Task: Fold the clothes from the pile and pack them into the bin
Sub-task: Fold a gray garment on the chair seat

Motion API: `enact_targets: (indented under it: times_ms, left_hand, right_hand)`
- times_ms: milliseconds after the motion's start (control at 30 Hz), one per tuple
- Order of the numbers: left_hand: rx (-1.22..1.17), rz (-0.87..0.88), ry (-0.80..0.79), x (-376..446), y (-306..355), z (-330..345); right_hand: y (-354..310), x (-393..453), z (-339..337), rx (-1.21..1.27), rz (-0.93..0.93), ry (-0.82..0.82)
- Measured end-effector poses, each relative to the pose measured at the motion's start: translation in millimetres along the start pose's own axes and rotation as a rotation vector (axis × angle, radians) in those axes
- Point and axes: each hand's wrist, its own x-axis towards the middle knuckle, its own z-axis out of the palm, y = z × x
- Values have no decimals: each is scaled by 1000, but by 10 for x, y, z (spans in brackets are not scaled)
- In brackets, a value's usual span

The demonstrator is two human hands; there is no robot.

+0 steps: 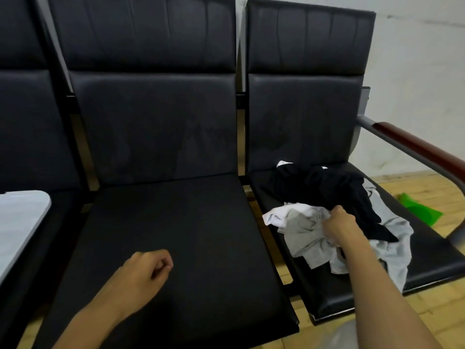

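Note:
A pile of clothes lies on the right seat (427, 258) of a row of black chairs: a black garment (332, 187) on top at the back, a grey garment (305, 230) and a white one (276, 215) in front. My right hand (338, 226) is closed on the grey garment at the pile's near left side. My left hand (144, 272) hovers over the bare middle seat (188, 235) with its fingers curled in and nothing in it. The white corner (22, 222) at the far left edge may be the bin; I cannot tell.
The chairs have tall black backrests. A metal armrest with a red-brown pad (415, 144) runs along the right side of the right seat. A green object (420, 210) lies on the wooden floor beyond it. A white wall stands behind.

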Motion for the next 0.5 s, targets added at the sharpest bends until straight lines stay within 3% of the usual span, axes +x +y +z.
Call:
enact_targets:
  times_ms: [100,200,267,333,400,500]
  left_hand:
    - [-18,9,39,-55,-58,-40]
    - [-39,16,51,-84,-66,-67]
    - [-64,25,53,-101,-18,-85]
    - [-120,41,76,-107,53,-82]
    - [-198,72,119,-113,133,-57]
    - [-419,139,141,-162,298,-44]
  right_hand:
    - [-25,-102,-209,213,-109,132]
    - [-101,-278,-424,670,-454,351]
    - [-227,-476,-620,1049,-596,362]
    - [-360,-651,-850,1449,-644,310]
    - [-467,-805,-1047,1742,-689,132]
    - [-689,-1133,-1160,1826,-679,-257]
